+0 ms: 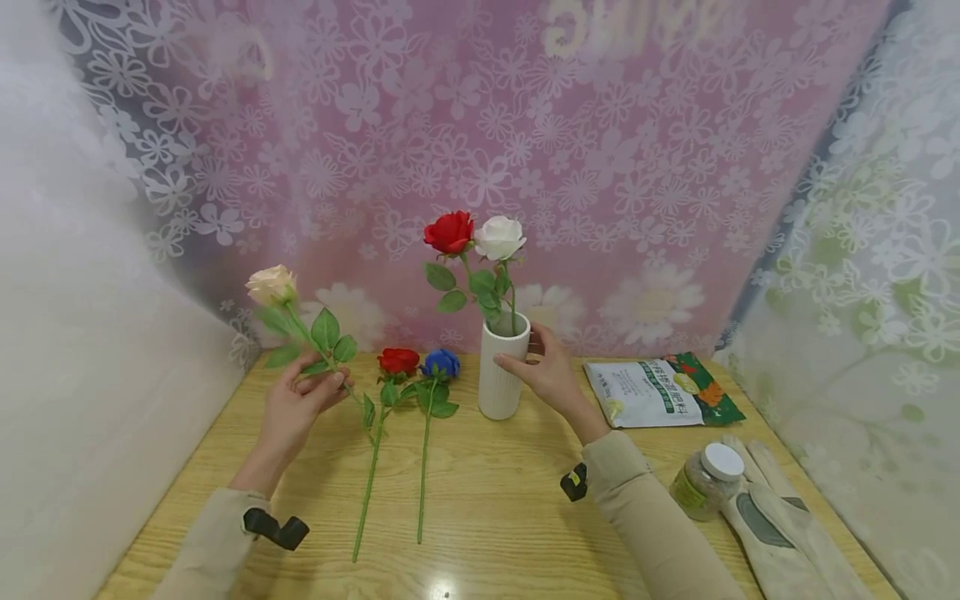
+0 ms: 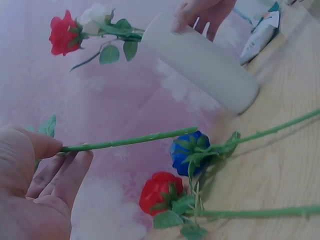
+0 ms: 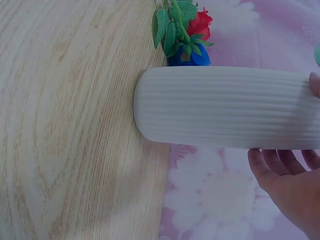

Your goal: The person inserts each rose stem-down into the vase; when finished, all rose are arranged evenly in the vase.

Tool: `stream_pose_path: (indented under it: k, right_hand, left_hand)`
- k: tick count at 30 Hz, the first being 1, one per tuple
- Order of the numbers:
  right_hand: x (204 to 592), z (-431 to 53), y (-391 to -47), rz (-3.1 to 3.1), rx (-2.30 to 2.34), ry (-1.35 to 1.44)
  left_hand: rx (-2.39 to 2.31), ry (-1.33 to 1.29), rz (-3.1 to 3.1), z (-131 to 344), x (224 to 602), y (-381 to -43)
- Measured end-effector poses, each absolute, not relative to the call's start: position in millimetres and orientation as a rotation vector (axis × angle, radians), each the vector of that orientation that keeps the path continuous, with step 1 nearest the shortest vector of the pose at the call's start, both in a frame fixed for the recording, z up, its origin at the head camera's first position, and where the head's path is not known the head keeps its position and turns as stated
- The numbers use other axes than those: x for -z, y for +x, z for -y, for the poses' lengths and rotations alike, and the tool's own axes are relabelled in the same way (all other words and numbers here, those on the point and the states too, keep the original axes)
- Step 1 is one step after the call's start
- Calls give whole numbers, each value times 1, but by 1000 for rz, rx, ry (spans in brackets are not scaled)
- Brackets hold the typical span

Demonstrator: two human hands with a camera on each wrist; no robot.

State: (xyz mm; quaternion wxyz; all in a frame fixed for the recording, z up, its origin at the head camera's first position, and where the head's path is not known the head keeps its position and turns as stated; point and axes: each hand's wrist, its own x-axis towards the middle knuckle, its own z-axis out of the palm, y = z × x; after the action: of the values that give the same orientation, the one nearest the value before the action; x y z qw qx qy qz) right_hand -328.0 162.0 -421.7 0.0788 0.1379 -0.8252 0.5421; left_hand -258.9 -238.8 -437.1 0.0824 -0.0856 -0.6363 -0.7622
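My left hand (image 1: 298, 404) pinches the green stem of a pale peach rose (image 1: 272, 286), lifted above the table's left side with its bloom up and left. In the left wrist view, the bare end of that stem (image 2: 125, 142) sticks out past the fingertips. A white ribbed vase (image 1: 499, 379) stands upright on the table. My right hand (image 1: 553, 377) grips its upper right side, thumb in front and fingers behind. A red rose (image 1: 450, 232) and a white rose (image 1: 500, 238) lean in the vase, their lower stems hidden inside.
Between left hand and vase, another red rose (image 1: 398, 361) and a blue rose (image 1: 441, 364) lie on the wooden table (image 1: 480, 508). To the right are a fertilizer-like bag (image 1: 660, 392), a white-lidded jar (image 1: 708, 481) and pale gloves (image 1: 787, 533). A flowered curtain (image 1: 637, 167) hangs behind.
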Motion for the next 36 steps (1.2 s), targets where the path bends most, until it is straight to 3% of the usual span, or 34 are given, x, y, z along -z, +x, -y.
stream_pose_path:
  k: [11, 36]
  right_hand:
    - [421, -162, -327, 2469, -1636, 415]
    - [423, -163, -327, 2469, -1632, 410]
  left_hand:
    - [2263, -177, 1803, 207, 403, -266]
    - [2161, -372, 1537, 113, 331, -286]
